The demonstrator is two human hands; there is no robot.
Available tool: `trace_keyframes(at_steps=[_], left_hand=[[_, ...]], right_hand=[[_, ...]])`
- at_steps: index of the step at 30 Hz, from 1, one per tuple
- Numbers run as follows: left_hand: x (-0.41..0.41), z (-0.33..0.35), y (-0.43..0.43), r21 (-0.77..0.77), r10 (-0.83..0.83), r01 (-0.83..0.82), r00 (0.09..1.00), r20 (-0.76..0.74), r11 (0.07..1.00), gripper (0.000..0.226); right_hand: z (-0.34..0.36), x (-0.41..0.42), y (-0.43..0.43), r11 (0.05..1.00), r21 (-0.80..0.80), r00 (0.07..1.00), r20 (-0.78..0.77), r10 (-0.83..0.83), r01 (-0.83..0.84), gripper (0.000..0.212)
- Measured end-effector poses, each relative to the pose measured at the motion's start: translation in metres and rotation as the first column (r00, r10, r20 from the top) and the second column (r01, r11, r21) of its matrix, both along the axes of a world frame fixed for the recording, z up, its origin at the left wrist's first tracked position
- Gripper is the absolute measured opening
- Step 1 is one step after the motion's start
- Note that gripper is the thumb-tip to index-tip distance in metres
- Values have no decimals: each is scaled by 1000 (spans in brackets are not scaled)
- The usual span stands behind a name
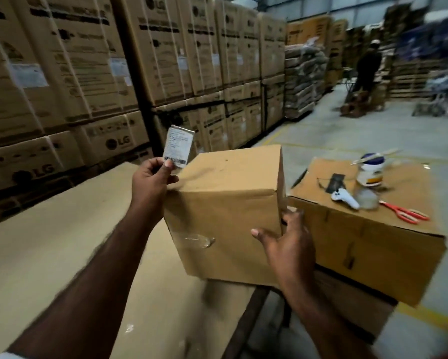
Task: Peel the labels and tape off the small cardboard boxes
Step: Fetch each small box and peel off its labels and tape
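Right hand [287, 239] grips the small box [230, 203] at its lower right edge, thumb on the front face and fingers wrapped round the corner. The box is tilted at the desk's [62, 255] right edge; whether it rests there cannot be told. A scrap of clear tape [199, 239] is not yet peeled from the front. Left hand [153, 177] pinches a detached label [176, 149] above the box's far left corner.

Risk: with only one hand supporting it, the box may slip off the edge.

The print on the label [177, 149] is too small to read. The right hand [287, 244] has its fingertips hidden behind the box [228, 203]. The distant person [368, 66] is blurred. The left forearm [75, 294] runs off the bottom edge.
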State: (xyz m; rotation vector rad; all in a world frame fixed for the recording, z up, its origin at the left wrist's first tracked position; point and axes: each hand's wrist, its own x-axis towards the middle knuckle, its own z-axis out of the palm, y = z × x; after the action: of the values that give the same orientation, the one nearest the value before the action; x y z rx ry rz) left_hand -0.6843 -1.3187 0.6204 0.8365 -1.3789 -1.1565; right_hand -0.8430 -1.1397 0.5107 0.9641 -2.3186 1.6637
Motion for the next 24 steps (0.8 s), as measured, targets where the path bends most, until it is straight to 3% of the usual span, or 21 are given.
trace_keyframes(at_steps=[7,17,21,24], left_hand=[[-108,-50,-57,52,-20,17,998,60,998,7],[-145,-49,-86,75,-49,42,994,97,996,11],[-137,-42,-66,-93,19,-5,988,154,996,14],[-128,-37,-27,-239,-44,115,957,286,964,13]], right_hand=[[-69,-76,-35,999,27,999,36,-24,23,66],[-73,-102,-66,1000,-5,999,38,-26,26,59],[-60,-105,-56,994,109,998,51,22,-27,44],[-36,-104,-33,994,106,998,-54,-7,12,38]])
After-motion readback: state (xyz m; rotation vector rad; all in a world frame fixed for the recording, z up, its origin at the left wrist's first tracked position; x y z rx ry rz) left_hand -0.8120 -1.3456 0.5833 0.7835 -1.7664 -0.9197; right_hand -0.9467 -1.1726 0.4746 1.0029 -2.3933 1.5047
